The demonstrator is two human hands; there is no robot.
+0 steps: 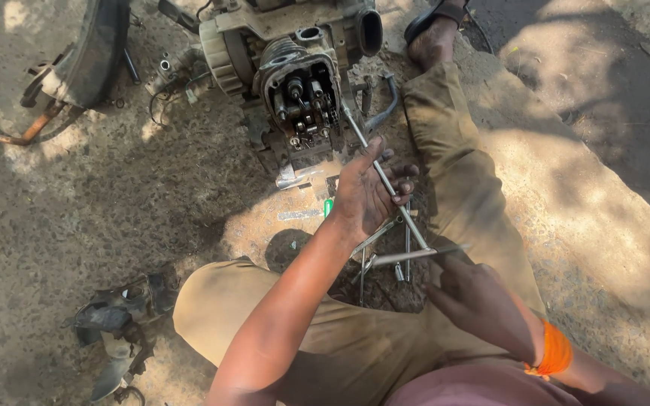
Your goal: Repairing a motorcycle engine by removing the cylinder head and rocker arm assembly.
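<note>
On the dirt ground, between the person's spread legs, a small engine [295, 83] lies with its head cover already off, so the rocker arms and valve springs inside the open head [306, 101] are bare to see. A long T-handle wrench [385, 184] runs from the right side of this head down toward the person; its far tip sits at the edge of the head, on a fastener that I cannot see clearly. The left hand [366, 197] is closed loosely around the middle of the shaft, the fingers curled over it, and guides it. The right hand [475, 297] is at the crossbar at the near end, and its grip looks closed on the bar, though shadow hides the fingers partly. Several loose sockets and tools [381, 259] lie on the ground under the hands, and a removed dark part [118, 312] rests at the left. I judge the stripping is well begun: the cover is off, but the head is still mounted on the engine.
</note>
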